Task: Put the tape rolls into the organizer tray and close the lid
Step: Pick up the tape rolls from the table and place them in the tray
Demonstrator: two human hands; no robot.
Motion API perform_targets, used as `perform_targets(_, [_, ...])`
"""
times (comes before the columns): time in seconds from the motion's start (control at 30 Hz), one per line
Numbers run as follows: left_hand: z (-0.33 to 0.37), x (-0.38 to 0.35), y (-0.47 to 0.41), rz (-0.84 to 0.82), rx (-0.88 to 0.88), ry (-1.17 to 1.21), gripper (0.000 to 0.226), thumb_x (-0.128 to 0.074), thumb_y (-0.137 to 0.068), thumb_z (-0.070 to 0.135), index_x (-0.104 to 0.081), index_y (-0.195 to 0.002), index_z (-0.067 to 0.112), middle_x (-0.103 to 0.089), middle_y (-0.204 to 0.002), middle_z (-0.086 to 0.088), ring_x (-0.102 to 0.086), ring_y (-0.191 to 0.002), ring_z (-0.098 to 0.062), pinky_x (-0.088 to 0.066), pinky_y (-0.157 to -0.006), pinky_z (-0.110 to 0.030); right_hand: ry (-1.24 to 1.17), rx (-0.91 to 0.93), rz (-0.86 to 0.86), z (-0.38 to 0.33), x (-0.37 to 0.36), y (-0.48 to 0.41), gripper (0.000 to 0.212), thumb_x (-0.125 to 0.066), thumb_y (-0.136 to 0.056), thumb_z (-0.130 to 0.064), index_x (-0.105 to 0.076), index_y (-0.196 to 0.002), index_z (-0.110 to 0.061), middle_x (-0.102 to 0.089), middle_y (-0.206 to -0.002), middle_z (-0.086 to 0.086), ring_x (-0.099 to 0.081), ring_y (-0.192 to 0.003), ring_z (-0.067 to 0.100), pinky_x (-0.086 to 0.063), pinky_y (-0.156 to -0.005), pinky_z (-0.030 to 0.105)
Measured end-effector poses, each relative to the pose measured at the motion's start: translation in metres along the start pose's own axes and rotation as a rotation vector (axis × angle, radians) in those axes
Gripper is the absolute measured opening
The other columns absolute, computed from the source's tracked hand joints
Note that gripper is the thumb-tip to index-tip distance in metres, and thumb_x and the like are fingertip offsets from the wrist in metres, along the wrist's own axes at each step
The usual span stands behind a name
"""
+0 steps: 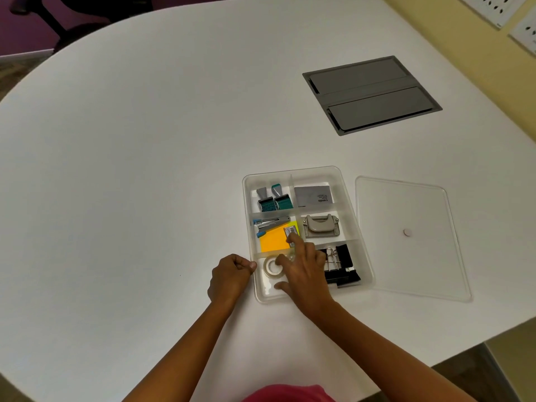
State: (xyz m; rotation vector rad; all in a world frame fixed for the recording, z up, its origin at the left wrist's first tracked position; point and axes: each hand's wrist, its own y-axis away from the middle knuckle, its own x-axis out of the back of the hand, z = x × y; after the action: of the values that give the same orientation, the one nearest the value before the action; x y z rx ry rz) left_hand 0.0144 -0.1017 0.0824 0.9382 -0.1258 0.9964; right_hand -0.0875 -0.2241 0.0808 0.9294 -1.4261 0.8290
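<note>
The clear organizer tray [352,208] sits on the white table, its several compartments filled with stationery. A clear tape roll [271,271] lies flat in the near-left compartment. My right hand [304,268] reaches into that compartment with fingers spread. Its index fingertip touches the roll and its thumb rests near the tray's front wall. Part of a second clear tape roll [291,253] shows under its fingers. My left hand [230,275] is a closed fist beside the tray, thumb against the left rim. The clear lid [406,256] lies flat to the right of the tray.
In the tray are stamps [274,200], a grey card box [313,195], a stapler [271,223], orange sticky notes [272,240], a hole punch [320,226] and black binder clips [340,266]. A grey cable hatch [371,95] is set into the table at the far right.
</note>
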Motion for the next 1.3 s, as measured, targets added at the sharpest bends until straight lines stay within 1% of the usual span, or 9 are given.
perform_targets(0.27, [0.0, -0.003, -0.004, 0.025, -0.007, -0.037, 0.015, -0.067, -0.085, 0.03, -0.058, -0.074, 0.027, -0.064, -0.086, 0.001, -0.061, -0.088, -0.021, -0.048, -0.079, -0.034, 0.002, 0.003, -0.048, -0.004, -0.01, -0.013, 0.038, -0.093, -0.031, -0.02, -0.067, -0.058, -0.028, -0.037, -0.131, 0.007, -0.048, -0.097, 0.027, -0.042, -0.066, 0.038])
perform_targets(0.43, [0.0, -0.005, -0.003, 0.038, -0.02, -0.07, 0.01, -0.064, -0.087, 0.031, -0.059, -0.084, 0.023, -0.062, -0.087, 0.003, -0.057, -0.084, -0.017, -0.045, -0.074, -0.031, 0.023, 0.009, -0.042, -0.003, -0.012, -0.013, 0.037, -0.093, -0.032, -0.016, -0.067, -0.057, -0.026, -0.053, -0.131, 0.01, -0.048, -0.099, 0.029, -0.043, -0.067, 0.038])
perform_targets(0.53, [0.001, -0.005, -0.001, 0.052, -0.024, -0.097, 0.01, -0.063, -0.087, 0.031, -0.058, -0.083, 0.024, -0.06, -0.087, 0.004, -0.056, -0.083, -0.016, -0.042, -0.073, -0.031, 0.012, -0.004, -0.058, -0.005, -0.012, -0.013, 0.04, -0.093, -0.028, -0.015, -0.066, -0.057, -0.026, -0.051, -0.132, 0.01, -0.048, -0.1, 0.03, -0.042, -0.068, 0.039])
perform_targets(0.63, [0.0, -0.005, -0.001, 0.049, -0.032, -0.111, 0.011, -0.063, -0.087, 0.032, -0.057, -0.08, 0.026, -0.06, -0.087, 0.004, -0.056, -0.084, -0.016, -0.045, -0.076, -0.031, -0.009, 0.009, -0.064, -0.006, -0.01, -0.011, 0.046, -0.092, -0.024, -0.014, -0.065, -0.059, -0.027, -0.038, -0.133, 0.009, -0.043, -0.1, 0.029, -0.042, -0.068, 0.038])
perform_targets(0.87, [0.0, -0.005, 0.006, 0.096, -0.069, -0.109, 0.015, -0.063, -0.087, 0.033, -0.055, -0.089, 0.021, -0.059, -0.087, 0.004, -0.057, -0.083, -0.017, -0.043, -0.072, -0.03, -0.131, 0.022, 0.051, -0.003, 0.011, 0.002, 0.06, -0.092, -0.033, -0.025, -0.062, -0.085, -0.028, -0.037, -0.123, 0.008, -0.047, -0.101, 0.026, -0.044, -0.07, 0.036])
perform_targets(0.97, [-0.002, -0.007, 0.016, 0.144, -0.111, -0.103, 0.023, -0.061, -0.088, 0.036, -0.047, -0.094, 0.019, -0.057, -0.087, 0.003, -0.055, -0.08, -0.017, -0.042, -0.07, -0.03, -0.172, -0.044, 0.168, 0.005, 0.025, 0.013, 0.056, -0.091, -0.043, -0.02, -0.064, -0.091, -0.025, -0.039, -0.121, 0.009, -0.055, -0.1, 0.03, -0.046, -0.073, 0.038])
perform_targets(1.1, [-0.013, -0.008, 0.029, 0.145, -0.104, -0.1, 0.033, -0.058, -0.088, 0.045, -0.05, -0.103, 0.018, -0.062, -0.09, 0.001, -0.06, -0.083, -0.021, -0.043, -0.07, -0.03, -0.179, -0.197, 0.329, 0.031, 0.039, 0.035, 0.05, -0.081, -0.055, 0.003, -0.065, -0.098, -0.018, -0.047, -0.113, 0.013, -0.048, -0.099, 0.029, -0.039, -0.075, 0.037])
perform_targets(1.2, [-0.024, -0.008, 0.036, 0.122, -0.078, -0.093, 0.03, -0.057, -0.086, 0.049, -0.055, -0.099, 0.022, -0.066, -0.09, 0.004, -0.062, -0.086, -0.02, -0.044, -0.072, -0.031, -0.184, -0.347, 0.391, 0.06, 0.038, 0.056, 0.052, -0.064, -0.058, 0.018, -0.063, -0.1, -0.011, -0.045, -0.105, 0.014, -0.044, -0.091, 0.028, -0.028, -0.076, 0.033])
perform_targets(1.3, [-0.031, -0.009, 0.041, 0.108, -0.097, -0.022, 0.026, -0.056, -0.087, 0.048, -0.058, -0.093, 0.023, -0.071, -0.086, 0.003, -0.065, -0.085, -0.02, -0.05, -0.074, -0.034, -0.167, -0.432, 0.412, 0.089, 0.028, 0.076, 0.046, -0.054, -0.06, 0.024, -0.056, -0.094, -0.005, -0.047, -0.098, 0.016, -0.044, -0.086, 0.028, -0.026, -0.075, 0.029])
